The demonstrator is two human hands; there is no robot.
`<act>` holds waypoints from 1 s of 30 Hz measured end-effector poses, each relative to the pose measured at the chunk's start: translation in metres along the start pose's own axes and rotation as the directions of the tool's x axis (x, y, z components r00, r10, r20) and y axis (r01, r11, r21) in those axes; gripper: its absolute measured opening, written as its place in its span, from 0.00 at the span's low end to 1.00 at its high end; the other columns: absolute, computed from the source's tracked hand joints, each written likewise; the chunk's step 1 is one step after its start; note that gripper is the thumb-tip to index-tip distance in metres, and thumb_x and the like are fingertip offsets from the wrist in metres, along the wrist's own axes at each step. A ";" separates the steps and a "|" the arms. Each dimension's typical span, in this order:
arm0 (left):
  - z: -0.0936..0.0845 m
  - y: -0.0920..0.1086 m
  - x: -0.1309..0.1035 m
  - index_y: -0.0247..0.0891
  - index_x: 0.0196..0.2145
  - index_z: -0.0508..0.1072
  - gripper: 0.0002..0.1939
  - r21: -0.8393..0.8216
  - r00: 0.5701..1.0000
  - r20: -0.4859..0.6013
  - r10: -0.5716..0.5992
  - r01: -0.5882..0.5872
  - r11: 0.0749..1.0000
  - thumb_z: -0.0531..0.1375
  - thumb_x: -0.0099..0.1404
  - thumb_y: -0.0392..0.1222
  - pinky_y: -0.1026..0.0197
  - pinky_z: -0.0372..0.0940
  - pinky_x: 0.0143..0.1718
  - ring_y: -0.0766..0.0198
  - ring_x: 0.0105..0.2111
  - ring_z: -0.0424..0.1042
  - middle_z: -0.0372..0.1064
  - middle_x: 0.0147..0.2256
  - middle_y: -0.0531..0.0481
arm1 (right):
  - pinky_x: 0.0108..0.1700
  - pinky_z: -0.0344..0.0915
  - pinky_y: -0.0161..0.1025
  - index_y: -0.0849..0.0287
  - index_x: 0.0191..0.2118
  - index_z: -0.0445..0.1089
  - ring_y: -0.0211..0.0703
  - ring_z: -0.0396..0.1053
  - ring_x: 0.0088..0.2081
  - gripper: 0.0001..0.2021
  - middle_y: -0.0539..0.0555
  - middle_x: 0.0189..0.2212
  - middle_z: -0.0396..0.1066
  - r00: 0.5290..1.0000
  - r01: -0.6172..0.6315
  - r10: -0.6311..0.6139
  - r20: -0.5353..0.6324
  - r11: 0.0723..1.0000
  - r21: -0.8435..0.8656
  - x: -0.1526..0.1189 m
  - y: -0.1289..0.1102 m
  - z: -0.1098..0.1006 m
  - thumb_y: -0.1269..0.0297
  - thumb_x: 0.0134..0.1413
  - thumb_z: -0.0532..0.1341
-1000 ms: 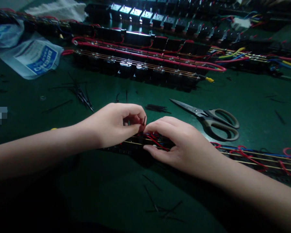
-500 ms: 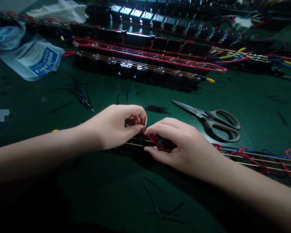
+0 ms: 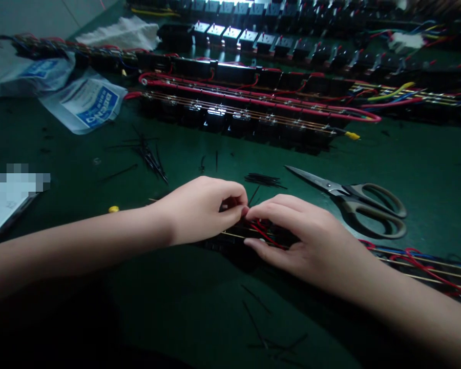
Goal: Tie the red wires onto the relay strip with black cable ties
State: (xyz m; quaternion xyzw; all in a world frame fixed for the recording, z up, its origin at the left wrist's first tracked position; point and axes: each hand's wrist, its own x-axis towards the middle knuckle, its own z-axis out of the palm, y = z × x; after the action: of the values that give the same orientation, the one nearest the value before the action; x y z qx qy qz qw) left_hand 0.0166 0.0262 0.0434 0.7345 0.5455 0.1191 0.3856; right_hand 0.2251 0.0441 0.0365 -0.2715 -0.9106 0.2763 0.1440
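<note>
My left hand [image 3: 207, 210] is closed in a pinch, thumb against index finger, over a long wired assembly [image 3: 426, 266] of metal rods, black parts and red and blue wires. A thin black cable tie [image 3: 255, 195] sticks up at its fingertips; their exact grip on it is partly hidden. My right hand [image 3: 299, 225] curves over the same assembly from the right. Its fingers meet the left fingertips, while its thumb rests lower down by the front rod. Red wires [image 3: 265, 230] show between that thumb and fingers.
Scissors [image 3: 353, 200] lie behind my right hand. Loose black ties sit in a bundle [image 3: 265, 180], a pile [image 3: 151, 159] and a front scatter [image 3: 272, 343]. Further back are wired rows [image 3: 238, 113] and printed plastic bags [image 3: 88, 102]. A pale, partly pixelated object [image 3: 11, 200] is at left.
The whole view has shifted, so everything appears further right and slightly lower. The black tie now leans right instead of standing upright. Both hands stay together at the same spot on the assembly.
</note>
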 end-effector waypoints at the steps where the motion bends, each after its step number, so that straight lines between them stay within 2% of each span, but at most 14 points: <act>1: 0.000 0.000 0.000 0.40 0.30 0.73 0.07 0.008 1.000 -0.003 0.011 -0.011 1.000 0.55 0.63 0.38 0.65 0.57 0.29 0.69 0.29 0.68 0.71 0.28 0.58 | 0.39 0.71 0.43 0.59 0.45 0.74 0.50 0.74 0.42 0.11 0.57 0.40 0.76 1.000 -0.001 0.001 0.003 1.000 -0.005 0.000 0.000 0.000 0.67 0.54 0.65; 9: -0.001 -0.007 0.000 0.38 0.32 0.73 0.08 -0.002 0.984 -0.020 0.179 -0.179 0.984 0.54 0.62 0.35 0.64 0.58 0.31 0.67 0.30 0.67 0.72 0.30 0.54 | 0.40 0.72 0.45 0.57 0.45 0.74 0.49 0.75 0.40 0.11 0.57 0.39 0.76 1.000 0.026 -0.025 0.011 1.000 -0.012 0.003 0.005 -0.002 0.64 0.56 0.63; 18: -0.001 -0.009 0.002 0.38 0.31 0.73 0.08 0.005 0.983 -0.032 0.182 -0.182 0.983 0.54 0.61 0.38 0.63 0.57 0.30 0.66 0.29 0.67 0.72 0.29 0.53 | 0.40 0.73 0.47 0.55 0.45 0.73 0.49 0.75 0.39 0.12 0.56 0.40 0.77 1.000 0.008 -0.008 0.029 1.000 -0.011 0.004 0.005 -0.004 0.60 0.57 0.62; 25: 0.001 -0.012 0.002 0.39 0.35 0.69 0.05 -0.200 0.974 -0.081 0.214 -0.226 0.953 0.54 0.61 0.33 0.65 0.61 0.32 0.68 0.30 0.67 0.68 0.30 0.56 | 0.39 0.74 0.48 0.56 0.44 0.74 0.51 0.76 0.38 0.12 0.58 0.39 0.77 0.999 0.019 -0.018 0.038 1.000 -0.019 0.006 0.007 -0.002 0.58 0.57 0.62; 30: -0.001 -0.012 0.003 0.38 0.34 0.69 0.04 -0.216 0.969 -0.088 0.230 -0.244 0.946 0.56 0.60 0.32 0.66 0.62 0.33 0.69 0.30 0.67 0.69 0.30 0.55 | 0.38 0.74 0.47 0.54 0.44 0.74 0.51 0.76 0.38 0.11 0.57 0.39 0.77 1.000 0.014 -0.014 0.021 1.000 -0.013 0.005 0.007 -0.004 0.59 0.56 0.63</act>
State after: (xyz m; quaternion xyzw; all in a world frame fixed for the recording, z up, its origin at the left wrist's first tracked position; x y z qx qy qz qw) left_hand 0.0090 0.0300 0.0352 0.7423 0.4481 0.2482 0.4320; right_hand 0.2253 0.0536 0.0361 -0.2632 -0.9157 0.2722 0.1347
